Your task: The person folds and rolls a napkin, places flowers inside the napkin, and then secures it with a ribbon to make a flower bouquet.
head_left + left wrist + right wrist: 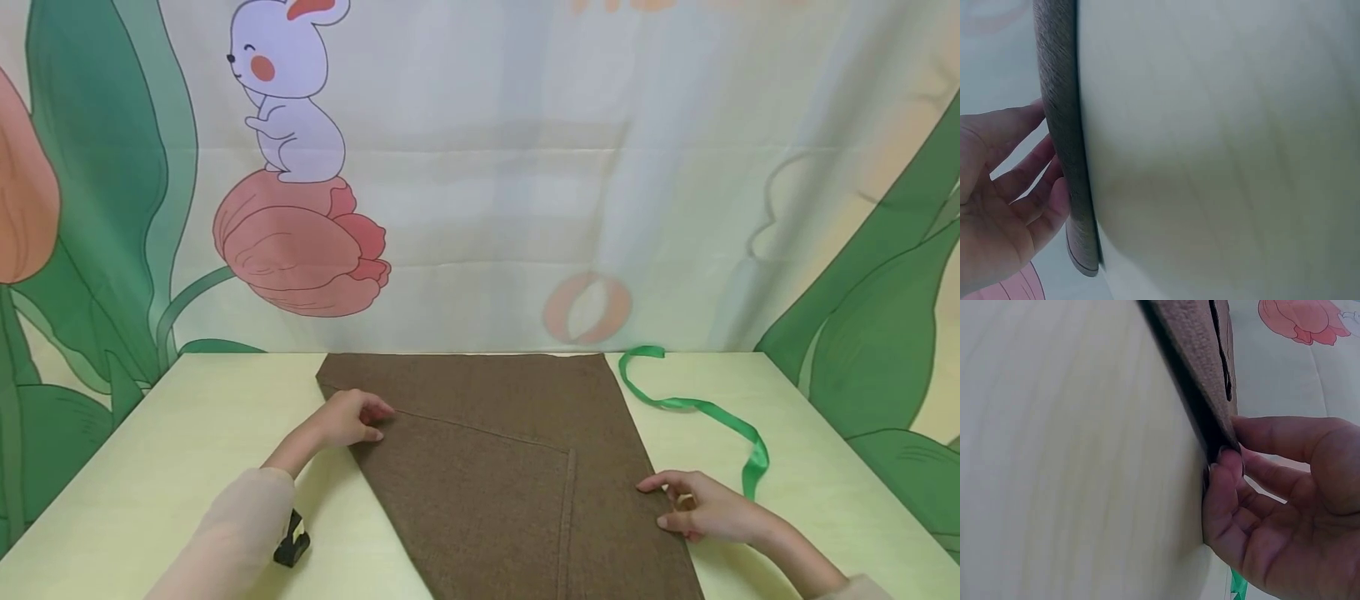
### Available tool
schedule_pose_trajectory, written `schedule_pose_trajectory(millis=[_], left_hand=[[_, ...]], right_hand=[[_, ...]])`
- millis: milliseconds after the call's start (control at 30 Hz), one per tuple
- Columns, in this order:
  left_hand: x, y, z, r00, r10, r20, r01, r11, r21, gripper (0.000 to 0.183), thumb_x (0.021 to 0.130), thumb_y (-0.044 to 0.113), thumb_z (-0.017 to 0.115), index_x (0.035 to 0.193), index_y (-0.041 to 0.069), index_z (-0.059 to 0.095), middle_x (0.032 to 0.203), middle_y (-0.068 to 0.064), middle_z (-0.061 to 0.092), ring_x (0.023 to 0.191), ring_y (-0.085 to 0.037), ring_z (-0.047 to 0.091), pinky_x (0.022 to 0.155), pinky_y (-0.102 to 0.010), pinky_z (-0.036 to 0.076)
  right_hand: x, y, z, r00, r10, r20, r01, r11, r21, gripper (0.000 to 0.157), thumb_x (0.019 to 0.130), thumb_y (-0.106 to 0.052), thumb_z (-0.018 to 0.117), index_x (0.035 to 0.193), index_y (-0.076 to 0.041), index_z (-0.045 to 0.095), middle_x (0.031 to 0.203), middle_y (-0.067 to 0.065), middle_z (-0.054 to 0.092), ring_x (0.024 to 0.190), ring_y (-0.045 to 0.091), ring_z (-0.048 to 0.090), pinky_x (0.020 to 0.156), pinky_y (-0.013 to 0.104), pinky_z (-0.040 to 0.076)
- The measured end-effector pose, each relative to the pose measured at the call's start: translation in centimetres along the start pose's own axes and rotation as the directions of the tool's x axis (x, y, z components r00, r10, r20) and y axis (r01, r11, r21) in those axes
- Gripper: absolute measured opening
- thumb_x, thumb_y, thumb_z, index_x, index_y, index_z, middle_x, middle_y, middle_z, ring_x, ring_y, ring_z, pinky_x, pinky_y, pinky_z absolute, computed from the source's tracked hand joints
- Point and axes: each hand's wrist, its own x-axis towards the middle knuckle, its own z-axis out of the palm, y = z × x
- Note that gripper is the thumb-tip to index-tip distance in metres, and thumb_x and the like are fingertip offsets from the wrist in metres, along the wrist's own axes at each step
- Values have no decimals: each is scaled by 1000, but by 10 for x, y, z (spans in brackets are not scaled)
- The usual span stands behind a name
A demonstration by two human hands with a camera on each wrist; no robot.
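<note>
A flat piece of brown cloth [487,500] with stitched seams lies across the middle of the table and runs off the bottom of the head view. My left hand [348,418] rests with relaxed fingers on its upper left edge. In the left wrist view, the fingertips [1059,197] touch the cloth's surface [1060,81] near its rounded edge. On the right side, my right hand [705,504] pinches the cloth's long edge. Thumb and fingers are on either side of that edge in the right wrist view, and the cloth [1194,344] is slightly raised there.
A green ribbon [759,457] curls over the table to the right, passing behind the right hand. Beside the left forearm sits a small black object [292,543] with a yellowish part. A printed curtain [480,208] hangs along the table's far edge.
</note>
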Motion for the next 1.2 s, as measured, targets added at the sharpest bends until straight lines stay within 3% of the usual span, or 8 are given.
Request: schedule_pose_trajectory(millis=[333, 667, 1000, 1200], left_hand=[[-5, -9, -2, 998, -63, 12, 63, 998, 10, 32, 74, 4, 72, 106, 2, 65, 101, -10, 64, 94, -26, 57, 82, -41, 45], [-14, -17, -3, 998, -47, 36, 47, 999, 1, 33, 72, 9, 76, 103, 2, 66, 95, -7, 62, 87, -21, 54, 77, -37, 44], [-42, -10, -4, 992, -95, 84, 94, 995, 23, 35, 71, 13, 78, 101, 7, 62, 78, -3, 52, 71, -16, 46, 63, -30, 38], [-63, 0, -2, 990, -114, 81, 112, 993, 26, 35, 72, 13, 77, 100, 7, 58, 63, -1, 49, 57, -13, 42, 54, -28, 34]], right_hand=[[2, -1, 2, 1000, -9, 3, 9, 1000, -14, 42, 83, -6, 63, 119, 9, 48, 80, 5, 38, 52, 6, 43, 48, 20, 40], [7, -1, 6, 1000, -12, -10, 12, 999, -37, 40, 82, -4, 63, 118, 7, 49, 80, 6, 38, 51, 6, 42, 48, 20, 40], [18, -3, 0, 999, -24, -31, 20, 993, -114, 37, 79, 1, 63, 115, 4, 53, 78, 6, 42, 46, 6, 41, 44, 22, 40], [38, -9, -8, 997, -56, -62, 38, 966, -258, 35, 76, 6, 63, 111, 3, 57, 82, 7, 44, 57, 9, 41, 51, 22, 38]])
